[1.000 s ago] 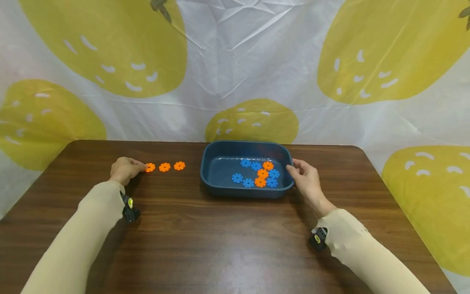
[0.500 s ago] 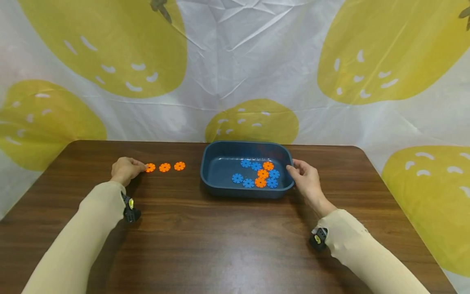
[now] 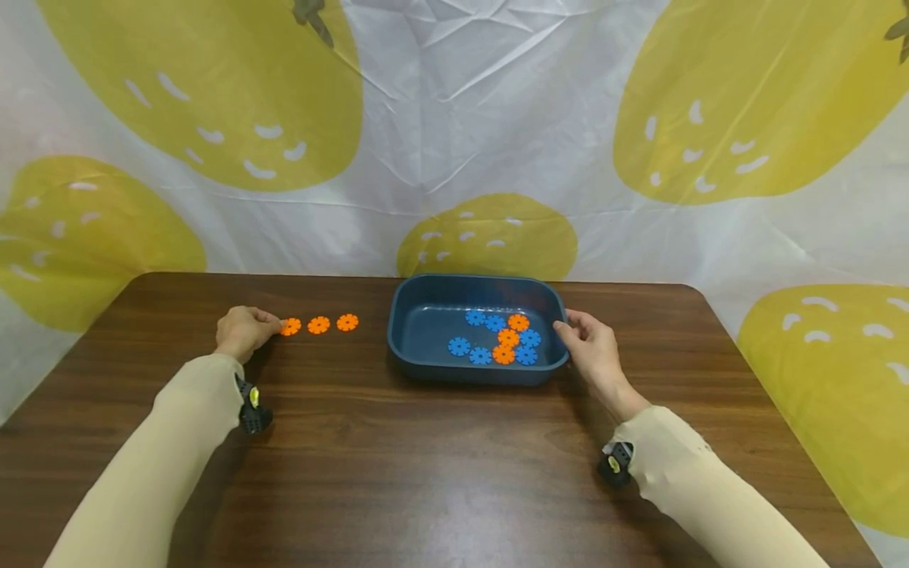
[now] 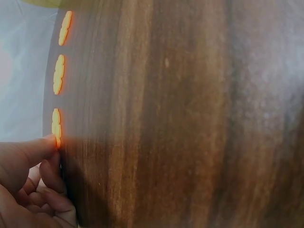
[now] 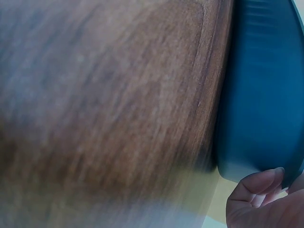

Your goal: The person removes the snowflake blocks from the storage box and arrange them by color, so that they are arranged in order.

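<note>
My left hand (image 3: 245, 331) is at the left of the table, its thumb and finger pinching the near edge of an orange notched plastic disc (image 3: 291, 326). Two more orange discs, a middle one (image 3: 319, 325) and a right one (image 3: 347, 322), continue the row. The left wrist view shows the fingertips on the edge of the flat-lying held disc (image 4: 56, 126). My right hand (image 3: 591, 343) grips the right end of a dark blue plastic bin (image 3: 469, 372), thumb at the rim. Inside lie several blue discs (image 3: 459, 346) and three orange discs (image 3: 508, 338).
The brown wooden table (image 3: 426, 457) has a back edge close behind the bin. A white cloth (image 3: 440, 142) with yellow fruit prints hangs behind it. Table surface lies between the disc row and the bin, and in front of both.
Both hands, the row of orange discs and the bin stay in place. The whole head view shifts very slightly.
</note>
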